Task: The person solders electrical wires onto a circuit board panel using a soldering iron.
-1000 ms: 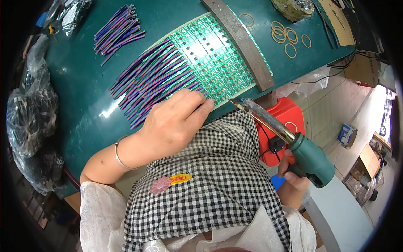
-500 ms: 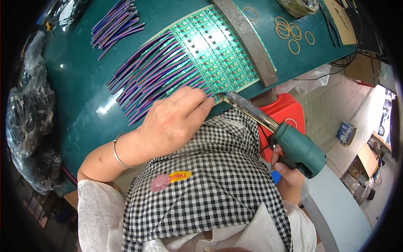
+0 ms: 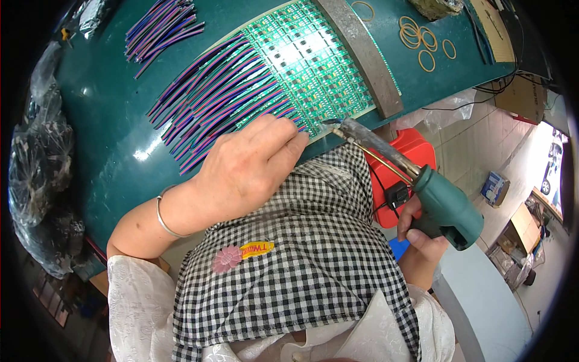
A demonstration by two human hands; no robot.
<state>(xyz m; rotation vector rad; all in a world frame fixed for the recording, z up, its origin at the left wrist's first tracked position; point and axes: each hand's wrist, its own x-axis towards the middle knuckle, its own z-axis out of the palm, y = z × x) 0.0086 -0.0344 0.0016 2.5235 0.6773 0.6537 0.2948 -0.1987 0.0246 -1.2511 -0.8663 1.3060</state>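
My left hand (image 3: 244, 166) is closed in a pinch at the near edge of a green circuit board panel (image 3: 319, 75). A short multicoloured wire (image 3: 300, 128) shows at its fingertips; the rest of it is hidden by the hand. Rows of similar multicoloured wires (image 3: 205, 93) run off the panel's left part. My right hand (image 3: 425, 244) is wrapped round the grip of a green pistol-shaped soldering gun (image 3: 449, 205). Its dark tip hovers by the panel's near right edge, a little apart from the left fingertips.
A heavy metal bar (image 3: 365, 60) lies across the panel's right side. Loose cut wires (image 3: 160, 33) are piled at the back left, with plastic bags (image 3: 42, 181) along the left edge. Rubber bands (image 3: 410, 33) lie at the right. A red stool (image 3: 416, 154) stands beside the table.
The soldering gun has drawn back to the right, its tip moving away from my left fingertips. My left hand has shifted slightly up and stays pinched.
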